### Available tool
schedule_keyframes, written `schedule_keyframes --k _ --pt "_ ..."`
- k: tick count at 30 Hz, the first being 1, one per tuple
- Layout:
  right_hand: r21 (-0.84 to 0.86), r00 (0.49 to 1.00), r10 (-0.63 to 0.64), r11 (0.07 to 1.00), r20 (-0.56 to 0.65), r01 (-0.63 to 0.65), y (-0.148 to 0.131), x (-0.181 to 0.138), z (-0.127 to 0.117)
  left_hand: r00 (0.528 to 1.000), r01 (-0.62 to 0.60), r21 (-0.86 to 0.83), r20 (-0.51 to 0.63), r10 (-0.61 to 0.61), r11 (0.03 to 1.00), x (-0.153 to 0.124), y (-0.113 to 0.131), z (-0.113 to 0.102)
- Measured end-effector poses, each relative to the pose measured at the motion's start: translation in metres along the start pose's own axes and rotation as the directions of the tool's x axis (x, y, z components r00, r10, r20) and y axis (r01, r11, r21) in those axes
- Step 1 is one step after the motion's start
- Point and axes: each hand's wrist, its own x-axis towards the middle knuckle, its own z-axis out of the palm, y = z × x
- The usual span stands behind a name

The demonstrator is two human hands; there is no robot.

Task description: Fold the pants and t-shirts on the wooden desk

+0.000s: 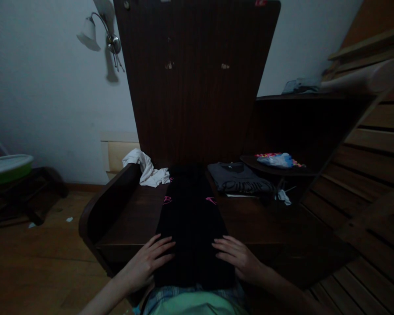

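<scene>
A long black garment with small pink marks lies folded in a narrow strip down the middle of a dark wooden surface. My left hand lies flat on the garment's near left edge, fingers spread. My right hand rests flat on its near right edge, fingers stretched toward the middle. Neither hand holds anything.
A crumpled white cloth lies at the back left and a folded grey shirt at the back right. A tall dark wooden panel stands behind. A blue packet sits on a small shelf; wooden slats rise at right.
</scene>
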Motion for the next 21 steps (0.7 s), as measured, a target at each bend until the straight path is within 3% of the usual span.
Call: schedule_keyframes --k 2,4,6,8,9,10,12,14,15,16,18,19,21 --pt "0.183 0.995 0.099 0.979 -0.028 -0.093 -0.014 -0.003 -0.020 1.000 0.017 -0.203 0.002 -0.017 0.979 -0.006 0.016 -0.017" --pt "0.324 0.958 0.277 0.915 -0.073 -0.240 -0.022 -0.001 -0.042 0.985 0.141 -0.382 -0.042 -0.170 0.913 -0.007 0.027 -0.032" --pt "0.430 0.882 0.458 0.822 -0.109 -0.373 -0.017 0.012 -0.060 0.895 0.320 -0.527 -0.104 -0.434 0.787 0.004 0.024 -0.042" --pt "0.539 0.809 0.580 0.714 -0.098 -0.447 0.001 0.036 -0.071 0.746 0.441 -0.655 -0.113 -0.657 0.614 0.028 0.008 -0.047" --pt "0.584 0.780 0.622 0.660 -0.072 -0.472 0.013 0.050 -0.074 0.698 0.457 -0.713 -0.085 -0.711 0.533 0.042 -0.004 -0.048" --pt "0.597 0.757 0.651 0.629 -0.054 -0.498 0.026 0.063 -0.075 0.691 0.449 -0.749 -0.054 -0.721 0.487 0.056 -0.017 -0.048" --pt "0.502 0.689 0.723 0.616 -0.054 -0.607 0.048 0.080 -0.073 0.664 0.439 -0.700 -0.170 -0.728 0.563 0.075 -0.039 -0.045" --pt "0.314 0.658 0.736 0.670 -0.160 -0.673 0.058 0.079 -0.068 0.637 0.483 -0.520 -0.343 -0.690 0.704 0.075 -0.049 -0.039" --pt "0.226 0.685 0.699 0.715 -0.208 -0.661 0.057 0.071 -0.065 0.658 0.472 -0.434 -0.406 -0.635 0.767 0.067 -0.049 -0.034" --pt "0.157 0.739 0.634 0.773 -0.227 -0.614 0.053 0.060 -0.061 0.710 0.438 -0.364 -0.422 -0.564 0.822 0.056 -0.045 -0.029" --pt "0.096 0.874 0.470 0.883 -0.125 -0.460 0.039 0.035 -0.052 0.866 0.316 -0.249 -0.319 -0.386 0.915 0.030 -0.031 -0.017" --pt "0.078 0.919 0.390 0.919 -0.050 -0.386 0.031 0.023 -0.046 0.917 0.263 -0.200 -0.252 -0.309 0.944 0.018 -0.024 -0.010" --pt "0.037 0.958 0.281 0.958 0.059 -0.284 0.018 0.006 -0.036 0.966 0.196 -0.132 -0.143 -0.214 0.972 0.003 -0.013 0.004"
